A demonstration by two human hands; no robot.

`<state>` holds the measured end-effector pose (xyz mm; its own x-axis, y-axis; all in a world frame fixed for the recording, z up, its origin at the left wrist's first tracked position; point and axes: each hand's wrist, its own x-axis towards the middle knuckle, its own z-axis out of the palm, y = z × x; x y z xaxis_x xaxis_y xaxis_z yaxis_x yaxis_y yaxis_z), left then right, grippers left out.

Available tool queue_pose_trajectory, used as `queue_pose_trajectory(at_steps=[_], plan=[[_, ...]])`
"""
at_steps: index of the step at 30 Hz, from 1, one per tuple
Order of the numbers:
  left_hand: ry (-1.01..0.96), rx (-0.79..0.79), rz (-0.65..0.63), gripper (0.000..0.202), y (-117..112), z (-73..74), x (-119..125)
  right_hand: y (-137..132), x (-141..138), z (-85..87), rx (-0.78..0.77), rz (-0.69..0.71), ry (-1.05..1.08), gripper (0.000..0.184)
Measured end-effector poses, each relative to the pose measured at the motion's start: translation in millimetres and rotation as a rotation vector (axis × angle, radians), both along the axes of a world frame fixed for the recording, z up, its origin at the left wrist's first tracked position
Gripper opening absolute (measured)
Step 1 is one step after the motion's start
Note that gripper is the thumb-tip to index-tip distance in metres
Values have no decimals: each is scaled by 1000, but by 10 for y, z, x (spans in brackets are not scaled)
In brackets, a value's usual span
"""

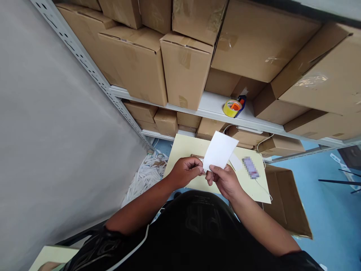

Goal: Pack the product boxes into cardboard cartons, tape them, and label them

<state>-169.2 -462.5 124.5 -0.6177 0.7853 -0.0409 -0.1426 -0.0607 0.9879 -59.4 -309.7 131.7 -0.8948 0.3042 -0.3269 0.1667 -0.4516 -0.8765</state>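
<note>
My right hand (pixel 225 180) is closed on a blank white card (pixel 221 148), its thumb pressed on the lower edge. The card tilts up above the pale yellow table (pixel 180 150). At the card's lower left corner, my left hand (pixel 188 172) has its fingertips pinched together. Whatever is between those fingertips is too small to make out. Behind my hands lies a brown item (pixel 194 155), mostly hidden. Another white piece (pixel 235 162) rests on the table, just right of the held card.
A blurred-out, phone-like object (pixel 250 168) with a cable lies at the table's right. Shelves ahead hold several cardboard boxes (pixel 186 71) and a yellow tape roll (pixel 231 108). White paper strips (pixel 142 177) pile on the floor at left. An open carton (pixel 286 199) stands at right.
</note>
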Motion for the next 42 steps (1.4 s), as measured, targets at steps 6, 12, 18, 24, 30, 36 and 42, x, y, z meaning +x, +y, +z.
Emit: queue_pose_trajectory(at_steps=[6,12,18,24,30,36,42], plan=[[-11,-34,-4,15,120,-61,5,82,10,-35,6,3,-10,28],[1,4,14,13,235,-130,35,194,-23,-150,-73,85,-130,29],[149,-69,161,12,331,-213,66,296,5,-382,561,-241,-56,50],[162,-108,181,14,350,-325,177,206,60,-340,719,66,55,23],[103,-210,252,12,128,-506,247,184,-23,-426,683,-30,-50,25],[117,-480,342,13,-695,-1022,96,279,-128,-519,559,-90,-119,20],[100,-853,381,18,-1735,-1554,-72,397,-145,-600,457,-119,-186,16]])
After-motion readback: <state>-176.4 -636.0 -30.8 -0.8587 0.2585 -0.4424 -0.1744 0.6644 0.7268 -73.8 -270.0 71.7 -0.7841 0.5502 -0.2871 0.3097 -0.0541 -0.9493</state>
